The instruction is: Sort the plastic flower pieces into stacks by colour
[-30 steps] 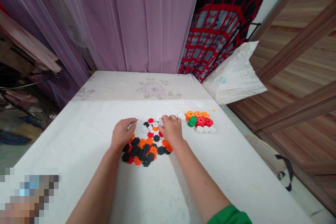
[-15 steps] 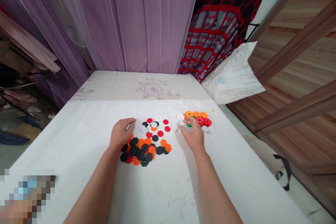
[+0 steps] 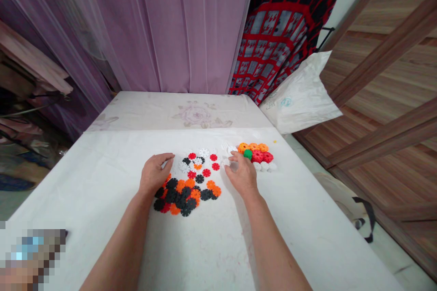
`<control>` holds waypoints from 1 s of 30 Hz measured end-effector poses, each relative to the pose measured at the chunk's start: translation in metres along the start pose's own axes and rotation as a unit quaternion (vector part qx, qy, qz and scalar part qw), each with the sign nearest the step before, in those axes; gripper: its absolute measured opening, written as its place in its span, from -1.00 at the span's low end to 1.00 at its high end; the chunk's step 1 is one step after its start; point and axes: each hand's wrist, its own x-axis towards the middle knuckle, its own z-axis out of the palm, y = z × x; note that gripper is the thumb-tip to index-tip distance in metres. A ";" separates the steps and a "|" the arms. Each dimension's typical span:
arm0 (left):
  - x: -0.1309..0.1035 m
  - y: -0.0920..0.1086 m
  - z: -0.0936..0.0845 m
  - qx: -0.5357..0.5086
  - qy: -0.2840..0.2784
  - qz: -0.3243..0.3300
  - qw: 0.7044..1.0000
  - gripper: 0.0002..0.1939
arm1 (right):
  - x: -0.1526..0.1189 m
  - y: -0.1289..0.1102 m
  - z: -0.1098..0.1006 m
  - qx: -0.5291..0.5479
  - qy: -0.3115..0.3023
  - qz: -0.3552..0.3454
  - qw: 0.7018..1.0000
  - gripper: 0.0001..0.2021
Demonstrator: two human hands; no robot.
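Plastic snowflake discs lie on the white table. My left hand (image 3: 155,173) rests at the left of a loose pile of black, orange and red discs (image 3: 179,198); its fingers curve with a gap to the thumb, and nothing shows between them. My right hand (image 3: 244,175) is over the white discs (image 3: 232,150), thumb and fingers apart, partly hiding some of them. Beyond it to the right sit joined rows of orange discs (image 3: 253,147), red discs (image 3: 262,156) and white discs (image 3: 264,166), with a green disc (image 3: 247,154) at the left of the red ones. Scattered red discs (image 3: 206,173) lie between my hands.
A white cloth (image 3: 112,209) covers the table, with a flowered cloth (image 3: 153,109) at the far end. One tiny yellow piece (image 3: 275,142) lies near the right edge. A white bag (image 3: 300,95) stands beyond that edge. A blurred-out object (image 3: 34,254) is at the lower left.
My right hand has moved left, off the green disc and joined rows, toward the loose white discs. My left hand stays nearly where it was. The view has shifted slightly.
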 end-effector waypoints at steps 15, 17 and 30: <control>-0.001 0.001 0.000 -0.007 -0.001 -0.003 1.000 -0.60 | 0.002 -0.019 -0.004 -0.011 -0.012 -0.024 1.000 -0.65; -0.002 0.001 0.000 -0.008 0.002 -0.004 1.000 -0.60 | 0.003 -0.035 0.002 -0.008 -0.040 -0.047 0.998 -0.65; -0.002 -0.002 0.004 -0.018 0.010 -0.001 1.000 -0.64 | 0.006 -0.092 0.044 -0.095 -0.136 -0.039 0.985 -0.73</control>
